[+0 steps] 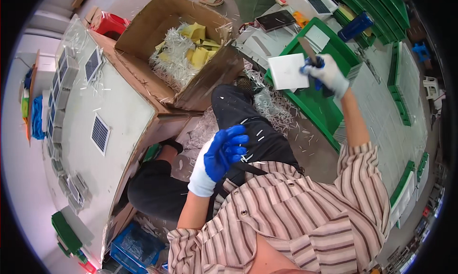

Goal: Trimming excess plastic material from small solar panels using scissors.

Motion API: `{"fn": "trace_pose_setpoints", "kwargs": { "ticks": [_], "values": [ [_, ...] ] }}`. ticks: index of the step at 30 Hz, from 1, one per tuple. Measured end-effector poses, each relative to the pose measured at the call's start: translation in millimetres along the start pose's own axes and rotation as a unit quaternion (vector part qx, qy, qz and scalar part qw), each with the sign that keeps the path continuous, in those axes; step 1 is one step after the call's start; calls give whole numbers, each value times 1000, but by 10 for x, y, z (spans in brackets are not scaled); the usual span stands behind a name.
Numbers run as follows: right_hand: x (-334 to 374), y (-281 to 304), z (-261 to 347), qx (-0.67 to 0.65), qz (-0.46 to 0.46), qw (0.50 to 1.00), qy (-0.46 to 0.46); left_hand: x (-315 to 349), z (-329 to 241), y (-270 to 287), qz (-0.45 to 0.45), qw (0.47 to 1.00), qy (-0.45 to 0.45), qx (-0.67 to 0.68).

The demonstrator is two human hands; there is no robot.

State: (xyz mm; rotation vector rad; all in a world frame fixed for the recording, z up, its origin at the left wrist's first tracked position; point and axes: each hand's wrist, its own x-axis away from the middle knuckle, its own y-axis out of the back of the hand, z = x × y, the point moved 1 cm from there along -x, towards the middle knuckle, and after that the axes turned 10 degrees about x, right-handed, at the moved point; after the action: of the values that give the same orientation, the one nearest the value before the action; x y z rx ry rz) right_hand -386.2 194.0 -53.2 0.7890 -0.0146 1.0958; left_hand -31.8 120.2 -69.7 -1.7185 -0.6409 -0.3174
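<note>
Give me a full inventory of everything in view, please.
Square panel: one, white, against right hand
Bladed tool: one, greyish, in right hand
Tray: one, green, right of centre
Cardboard box: one, brown, upper centre
Strips: many, white, in box and on floor
Sheets: several, yellow, in box
Solar panels: several, dark blue, mostly left table
Stacked trays: several, green, upper right
Container: one, red, upper left
Crate: one, blue, lower left
Shirt: one, striped, lower centre
Left hand: one, white and blue glove, centre
Right hand: one, white and blue glove, right
</note>
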Motion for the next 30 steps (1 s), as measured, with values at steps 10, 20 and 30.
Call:
{"fn": "trace_pose_setpoints", "kwargs": {
  "ticks": [10, 20, 30],
  "values": [
    [-930, 133, -692, 181, 120, 976, 22, 161, -27, 53, -42, 995, -63, -60],
    [-876, -15, -865, -25, -62, 994, -81, 299, -32, 72, -128, 973, -110, -157],
    [-932, -181, -850, -136, -35, 982, -126, 262, -10, 82, -118, 974, -113, -157]
  ]
}}
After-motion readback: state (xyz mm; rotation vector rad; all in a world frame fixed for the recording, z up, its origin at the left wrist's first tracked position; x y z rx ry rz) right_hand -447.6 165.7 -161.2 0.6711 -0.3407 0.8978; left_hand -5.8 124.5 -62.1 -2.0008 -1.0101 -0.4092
